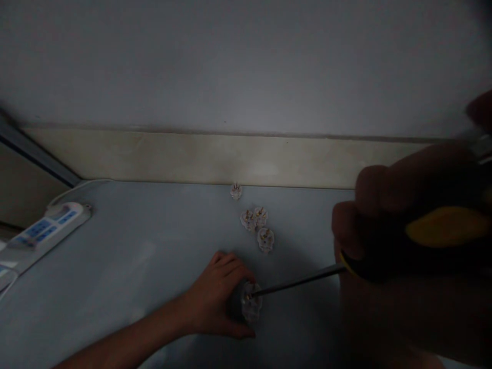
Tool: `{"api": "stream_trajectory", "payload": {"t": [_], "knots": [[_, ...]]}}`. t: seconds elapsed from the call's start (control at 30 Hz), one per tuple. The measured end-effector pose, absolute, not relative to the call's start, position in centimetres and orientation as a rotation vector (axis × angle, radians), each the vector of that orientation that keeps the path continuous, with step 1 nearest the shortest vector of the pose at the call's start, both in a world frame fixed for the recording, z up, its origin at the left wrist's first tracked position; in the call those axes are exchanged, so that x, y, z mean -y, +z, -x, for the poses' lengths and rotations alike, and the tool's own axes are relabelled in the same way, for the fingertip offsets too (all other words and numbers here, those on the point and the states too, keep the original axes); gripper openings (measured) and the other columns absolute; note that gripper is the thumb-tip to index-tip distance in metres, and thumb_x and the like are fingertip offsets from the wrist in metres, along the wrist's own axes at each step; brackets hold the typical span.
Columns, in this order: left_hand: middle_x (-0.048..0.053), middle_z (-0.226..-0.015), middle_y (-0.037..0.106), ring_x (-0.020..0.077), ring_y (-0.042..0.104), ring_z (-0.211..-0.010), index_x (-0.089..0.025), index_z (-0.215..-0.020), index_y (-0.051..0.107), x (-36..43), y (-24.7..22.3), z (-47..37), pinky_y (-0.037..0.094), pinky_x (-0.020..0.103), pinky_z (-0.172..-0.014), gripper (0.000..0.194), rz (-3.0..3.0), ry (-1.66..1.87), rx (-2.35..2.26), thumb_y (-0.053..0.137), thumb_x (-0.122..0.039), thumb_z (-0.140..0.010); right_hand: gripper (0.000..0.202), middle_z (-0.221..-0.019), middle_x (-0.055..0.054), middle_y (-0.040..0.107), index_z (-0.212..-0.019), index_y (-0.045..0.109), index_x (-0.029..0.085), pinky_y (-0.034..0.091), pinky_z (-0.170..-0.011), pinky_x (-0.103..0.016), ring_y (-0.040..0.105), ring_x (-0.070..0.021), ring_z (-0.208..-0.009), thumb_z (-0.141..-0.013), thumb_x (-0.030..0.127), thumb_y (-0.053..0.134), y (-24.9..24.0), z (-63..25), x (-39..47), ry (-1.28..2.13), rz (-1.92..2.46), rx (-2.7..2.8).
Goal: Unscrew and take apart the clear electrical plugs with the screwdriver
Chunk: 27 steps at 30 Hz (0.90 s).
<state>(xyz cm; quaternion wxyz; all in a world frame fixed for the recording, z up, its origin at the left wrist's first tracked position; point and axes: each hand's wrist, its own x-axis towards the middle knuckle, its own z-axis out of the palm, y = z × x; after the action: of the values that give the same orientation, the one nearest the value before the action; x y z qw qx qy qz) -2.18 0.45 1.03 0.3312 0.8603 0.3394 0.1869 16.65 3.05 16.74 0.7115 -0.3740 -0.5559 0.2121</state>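
Observation:
My left hand (219, 292) rests on the grey surface, thumb and fingers curved round a clear plastic plug (251, 307) and holding it from its left side. My right hand (376, 215), large and close to the camera, grips a screwdriver (303, 281) by its black and yellow handle. The long metal shaft points left, and its tip meets the plug near a small brass-coloured part. Beyond the held plug, several similar clear plugs lie with their metal pins up, among them a near one (265, 240) and a far one (236, 191).
A white power strip (49, 230) with blue sockets lies at the left, its cable (77, 187) running toward the wall corner. A beige tile skirting (192, 159) and a grey wall (246, 66) bound the grey tabletop (154, 220) at the back. The scene is dim.

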Motion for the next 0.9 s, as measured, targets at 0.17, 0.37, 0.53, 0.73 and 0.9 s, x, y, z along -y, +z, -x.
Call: {"api": "stream_trajectory", "payload": {"t": [0.17, 0.37, 0.53, 0.73, 0.9], "knots": [[0.006, -0.102, 0.067, 0.0313, 0.058, -0.096, -0.021, -0.104, 0.059, 0.2, 0.3, 1.6, 0.037, 0.044, -0.087, 0.068, -2.255, 0.523, -1.067, 0.093, -0.039, -0.049, 0.013, -0.085, 0.0, 0.055, -0.095, 0.064, 0.031, 0.053, -0.041, -0.026, 0.056, -0.0146, -0.068, -0.082, 0.034, 0.064, 16.9, -15.8, -2.3, 0.686, 0.607, 1.308], [0.007, -0.11, 0.067, 0.0318, 0.057, -0.1, -0.021, -0.11, 0.056, 0.6, -0.2, 1.0, 0.037, 0.044, -0.087, 0.071, -2.241, 0.482, -1.148, 0.094, -0.033, -0.051, 0.026, -0.072, 0.003, 0.056, -0.111, 0.056, 0.034, 0.04, -0.039, -0.02, 0.048, -0.0091, -0.049, -0.087, 0.04, 0.065, 17.1, -16.6, -3.0, 1.226, 0.408, 1.295], [0.006, -0.108, 0.066, 0.0313, 0.057, -0.1, -0.022, -0.109, 0.056, 0.7, -0.1, 1.0, 0.038, 0.044, -0.086, 0.07, -2.238, 0.482, -1.134, 0.094, -0.032, -0.051, 0.022, -0.078, -0.001, 0.058, -0.097, 0.06, 0.026, 0.054, -0.052, -0.032, 0.063, -0.0195, -0.07, -0.087, 0.045, 0.063, 18.5, -17.7, -4.3, 1.479, 0.366, 1.266], [0.005, -0.108, 0.067, 0.0316, 0.057, -0.099, -0.022, -0.108, 0.057, 0.6, -0.3, 1.0, 0.037, 0.043, -0.086, 0.072, -2.228, 0.498, -1.145, 0.095, -0.031, -0.047, 0.031, -0.072, 0.005, 0.057, -0.103, 0.059, 0.028, 0.04, -0.039, -0.016, 0.046, -0.0051, -0.046, -0.078, 0.02, 0.074, 17.9, -18.4, -5.1, 1.476, 0.095, 1.276], [0.004, -0.108, 0.067, 0.0309, 0.057, -0.099, -0.024, -0.108, 0.057, 0.6, -0.2, 1.0, 0.037, 0.042, -0.085, 0.073, -2.236, 0.501, -1.135, 0.095, -0.032, -0.047, 0.016, -0.072, -0.001, 0.056, -0.098, 0.062, 0.027, 0.049, -0.049, -0.027, 0.057, -0.0149, -0.059, -0.087, 0.039, 0.062, 17.8, -19.7, -5.1, 1.552, 0.174, 1.346]]}}
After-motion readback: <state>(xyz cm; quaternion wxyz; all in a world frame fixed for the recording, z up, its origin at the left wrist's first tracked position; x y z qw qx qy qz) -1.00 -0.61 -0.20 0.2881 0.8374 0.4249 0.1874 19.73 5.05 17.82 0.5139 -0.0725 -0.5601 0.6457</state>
